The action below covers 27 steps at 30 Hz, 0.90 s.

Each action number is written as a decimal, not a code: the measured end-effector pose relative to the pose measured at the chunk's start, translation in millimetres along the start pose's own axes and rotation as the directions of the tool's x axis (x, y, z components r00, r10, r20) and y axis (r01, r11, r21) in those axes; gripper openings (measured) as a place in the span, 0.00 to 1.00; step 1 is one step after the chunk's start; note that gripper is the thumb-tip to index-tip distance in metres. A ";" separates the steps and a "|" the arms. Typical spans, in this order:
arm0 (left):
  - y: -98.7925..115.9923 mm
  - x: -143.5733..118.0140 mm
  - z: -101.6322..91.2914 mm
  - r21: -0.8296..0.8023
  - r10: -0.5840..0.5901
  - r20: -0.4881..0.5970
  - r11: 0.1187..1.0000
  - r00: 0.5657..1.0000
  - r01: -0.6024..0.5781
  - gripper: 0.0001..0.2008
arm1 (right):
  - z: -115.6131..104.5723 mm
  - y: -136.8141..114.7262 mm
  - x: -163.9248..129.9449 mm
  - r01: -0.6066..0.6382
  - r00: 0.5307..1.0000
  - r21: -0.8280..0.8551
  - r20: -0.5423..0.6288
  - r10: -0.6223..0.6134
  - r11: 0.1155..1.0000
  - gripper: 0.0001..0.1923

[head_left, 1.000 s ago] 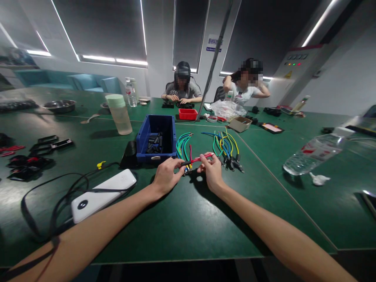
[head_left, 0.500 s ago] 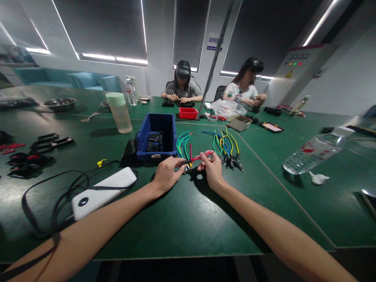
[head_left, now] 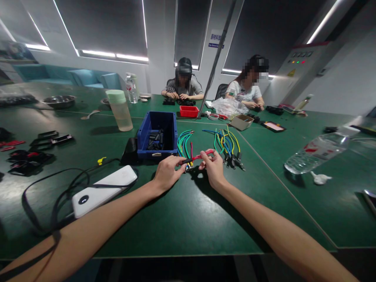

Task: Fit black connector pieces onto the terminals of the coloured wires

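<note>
Between my two hands a red wire (head_left: 197, 157) is held nearly level, with a black sleeve (head_left: 187, 160) on its left end. My left hand (head_left: 167, 172) pinches the black sleeve between thumb and fingers. The red part is gripped by my right hand (head_left: 215, 168) near its right end. Just behind my hands lies a bunch of green, blue and other coloured wires (head_left: 183, 141). To the right is a second bunch of yellow, blue and green wires (head_left: 227, 143), with black sleeves on their near ends. A blue bin (head_left: 157, 154) holds several black sleeves (head_left: 155, 139).
A white power bank (head_left: 105, 192) with a black cable lies by my left forearm. A green-lidded bottle (head_left: 120, 111) stands left of the bin; a water bottle (head_left: 319, 150) is at right. Two people sit across the table, near a red tray (head_left: 188, 111) and a cardboard box (head_left: 241, 122).
Both hands keep their hold on the red wire and its black sleeve, with only a slight shift of the right hand. The view has moved a little.
</note>
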<state>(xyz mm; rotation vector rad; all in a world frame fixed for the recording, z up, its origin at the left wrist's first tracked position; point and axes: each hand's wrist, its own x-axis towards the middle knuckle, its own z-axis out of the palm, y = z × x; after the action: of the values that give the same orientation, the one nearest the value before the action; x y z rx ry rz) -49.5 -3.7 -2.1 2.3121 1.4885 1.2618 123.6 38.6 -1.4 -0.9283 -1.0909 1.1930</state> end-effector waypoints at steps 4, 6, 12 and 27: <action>-0.1 -0.4 0.2 0.003 -0.004 0.015 1.000 1.000 0.004 0.08 | -0.5 -1.1 0.4 0.005 1.000 0.006 0.013 -0.005 1.000 0.18; 0.1 -0.6 0.3 0.006 -0.002 0.018 1.000 1.000 0.002 0.08 | -0.9 -1.2 0.7 0.006 1.000 0.009 0.024 -0.007 1.000 0.18; 0.8 -0.6 -0.1 0.013 0.003 0.017 1.000 1.000 -0.004 0.08 | -1.9 -0.7 1.6 -0.008 0.999 0.020 0.040 0.008 1.000 0.19; -1.1 -0.8 1.5 0.013 0.015 0.011 1.000 1.000 -0.015 0.09 | -1.5 -0.1 1.7 0.010 0.999 -0.034 0.039 -0.008 0.999 0.18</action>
<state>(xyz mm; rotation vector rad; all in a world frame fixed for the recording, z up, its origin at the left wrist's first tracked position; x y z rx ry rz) -49.4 -3.3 -4.1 2.3392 1.4835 1.2449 125.1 40.3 -1.4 -0.9286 -1.1482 1.1925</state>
